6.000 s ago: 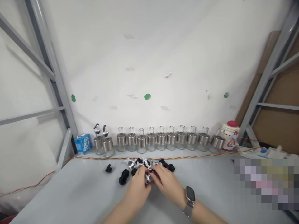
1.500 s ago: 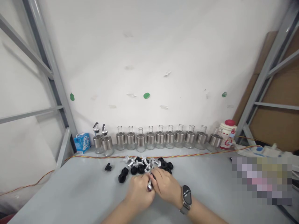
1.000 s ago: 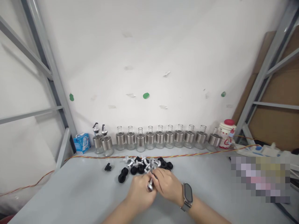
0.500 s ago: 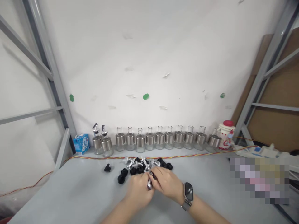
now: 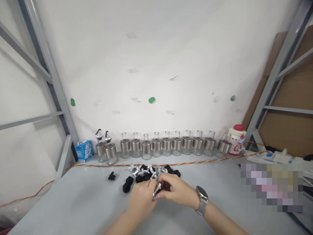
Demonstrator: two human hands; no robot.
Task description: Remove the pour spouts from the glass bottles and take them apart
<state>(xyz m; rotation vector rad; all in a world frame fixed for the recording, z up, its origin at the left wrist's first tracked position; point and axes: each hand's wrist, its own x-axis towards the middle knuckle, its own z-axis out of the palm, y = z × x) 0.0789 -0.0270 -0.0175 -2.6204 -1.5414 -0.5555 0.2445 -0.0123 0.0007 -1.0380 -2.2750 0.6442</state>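
Note:
Over the front of the grey table, my left hand (image 5: 142, 198) is closed around a silver bottle pourer spout (image 5: 156, 192), with part of it covered by the fingers. My right hand (image 5: 178, 191) pinches the black part at the same spout from the other side, thumb below and index finger above. Just beyond the hands lies a heap of silver spouts (image 5: 144, 172) and black ribbed stoppers (image 5: 139, 178). Two black stoppers (image 5: 126, 187) sit left of the heap, and a small black piece (image 5: 111, 176) lies farther left.
Along the wall stands a row of several glass bottles (image 5: 167, 143) with metal sleeves. Two bottles with pourers (image 5: 110, 150) are at its left, beside a blue drink carton (image 5: 83, 150). A red-lidded container (image 5: 237, 138) and a cable (image 5: 186, 164) are behind.
My right hand has shifted slightly right and turned, its thumb and index finger further apart. More of the spout and its black part shows between the hands.

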